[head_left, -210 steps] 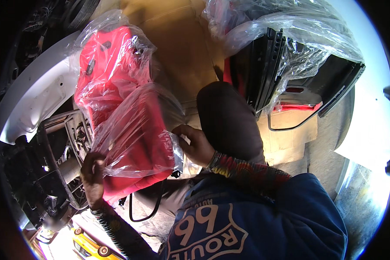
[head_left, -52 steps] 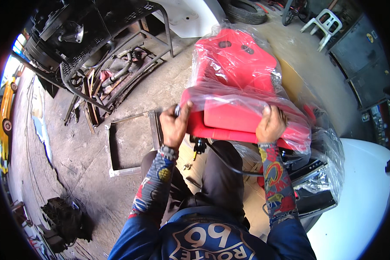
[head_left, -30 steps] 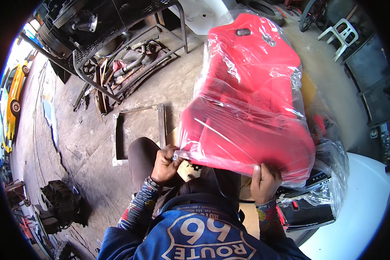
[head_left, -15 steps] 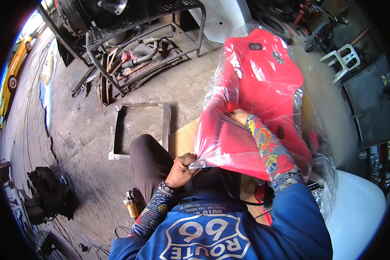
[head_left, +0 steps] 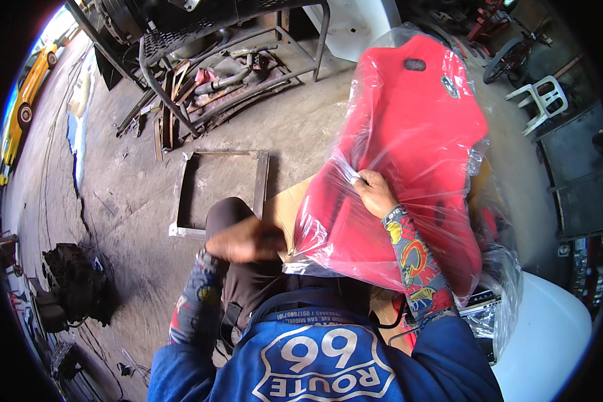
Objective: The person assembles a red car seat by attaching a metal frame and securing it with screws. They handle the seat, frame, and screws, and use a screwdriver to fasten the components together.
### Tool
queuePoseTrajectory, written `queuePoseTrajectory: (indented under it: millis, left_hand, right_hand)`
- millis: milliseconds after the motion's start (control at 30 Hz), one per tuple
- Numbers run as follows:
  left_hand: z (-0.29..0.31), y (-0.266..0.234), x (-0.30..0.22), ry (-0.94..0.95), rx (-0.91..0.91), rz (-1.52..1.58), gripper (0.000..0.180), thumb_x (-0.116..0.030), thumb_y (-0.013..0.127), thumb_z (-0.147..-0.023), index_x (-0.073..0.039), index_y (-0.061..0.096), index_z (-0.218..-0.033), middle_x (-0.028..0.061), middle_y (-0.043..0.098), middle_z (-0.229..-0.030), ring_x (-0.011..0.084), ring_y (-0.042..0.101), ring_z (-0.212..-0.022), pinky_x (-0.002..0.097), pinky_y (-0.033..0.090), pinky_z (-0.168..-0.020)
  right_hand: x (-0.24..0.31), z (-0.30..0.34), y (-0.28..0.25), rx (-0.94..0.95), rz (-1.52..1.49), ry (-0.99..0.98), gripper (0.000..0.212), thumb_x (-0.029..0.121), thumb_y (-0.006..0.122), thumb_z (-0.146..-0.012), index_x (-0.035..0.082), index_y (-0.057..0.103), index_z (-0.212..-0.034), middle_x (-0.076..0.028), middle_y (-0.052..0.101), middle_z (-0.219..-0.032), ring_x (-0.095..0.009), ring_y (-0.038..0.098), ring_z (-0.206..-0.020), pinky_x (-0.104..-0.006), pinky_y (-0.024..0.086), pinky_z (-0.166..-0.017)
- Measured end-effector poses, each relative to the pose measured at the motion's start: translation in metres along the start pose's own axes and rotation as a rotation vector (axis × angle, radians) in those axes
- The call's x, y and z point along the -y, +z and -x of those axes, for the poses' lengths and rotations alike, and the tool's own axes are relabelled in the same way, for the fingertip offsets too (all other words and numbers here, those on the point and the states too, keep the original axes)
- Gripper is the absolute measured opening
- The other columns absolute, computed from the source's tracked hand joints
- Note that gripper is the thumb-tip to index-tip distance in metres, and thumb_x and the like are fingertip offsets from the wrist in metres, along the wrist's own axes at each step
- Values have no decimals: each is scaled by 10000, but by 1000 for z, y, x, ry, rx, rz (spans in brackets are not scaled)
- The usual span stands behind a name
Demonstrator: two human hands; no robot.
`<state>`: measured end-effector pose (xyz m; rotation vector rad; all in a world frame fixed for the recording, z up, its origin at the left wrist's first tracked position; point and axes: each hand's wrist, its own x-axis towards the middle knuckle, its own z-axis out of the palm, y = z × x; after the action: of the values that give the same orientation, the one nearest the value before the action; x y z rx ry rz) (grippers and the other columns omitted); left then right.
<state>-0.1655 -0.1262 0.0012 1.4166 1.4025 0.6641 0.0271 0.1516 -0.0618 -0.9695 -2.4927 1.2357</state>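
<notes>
The right hand (head_left: 376, 193) is closed on a fold of clear film (head_left: 345, 171); the left hand (head_left: 248, 240) is blurred, so its grip I cannot tell. Gentle pulling, away from the fabric, seems best. The red seat (head_left: 422, 114) lies before the person, long axis leaning rightward, headrest end pointing away.

The right hand (head_left: 375, 191) has thumb and fingers drawn together in a pinch, the right wrist (head_left: 392, 212) below and right of them, the right forearm (head_left: 415, 261) sloping farther down. Well left of and lower than those fingers, the left hand (head_left: 248, 239) is blurred, its finger pose unclear; the left forearm (head_left: 195, 295) extends down-left.
</notes>
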Motion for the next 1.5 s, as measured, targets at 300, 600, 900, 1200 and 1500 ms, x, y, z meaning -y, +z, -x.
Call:
queuePoseTrajectory:
  millis: [300,600,900,1200,1500]
  left_hand:
    - [-176,-2,13,368,-505,-400,213,-206,673,-890,-28,704,-1004,165,692,-992,354,627,-1012,430,467,-956]
    - [-169,2,-4,392,-631,-400,140,-90,689,-851,22,630,-912,212,620,-873,415,571,-874,478,465,-822]
    - [-165,4,-17,382,-595,-498,151,-115,680,-863,4,641,-948,193,626,-928,405,558,-911,465,462,-834]
    - [-170,11,5,-223,-631,-325,411,-344,607,-957,-81,593,-1272,231,674,-1165,430,654,-1055,498,524,-888]
    - [-154,22,19,-225,-672,-234,593,-471,573,-994,33,578,-1306,278,656,-1206,356,643,-1144,394,482,-975]
  right_hand:
    - [-6,-14,-31,108,-671,314,251,250,574,-989,88,675,-826,55,577,-715,-45,482,-610,-257,374,-529]
    - [-22,9,-67,-201,-9,-58,281,287,696,-912,61,684,-1078,-90,669,-860,-216,655,-818,-348,525,-755]
    - [-211,166,-221,-353,511,461,458,332,789,-811,160,649,-1211,-191,641,-1206,-364,608,-1151,-446,482,-990]
    - [-238,166,-245,-504,589,809,299,365,645,-897,89,725,-979,-205,680,-1163,-386,635,-1109,-463,513,-948]
    - [-245,171,-237,-547,438,935,625,569,621,-882,55,664,-1234,-200,625,-1322,-383,586,-1231,-459,444,-1063]
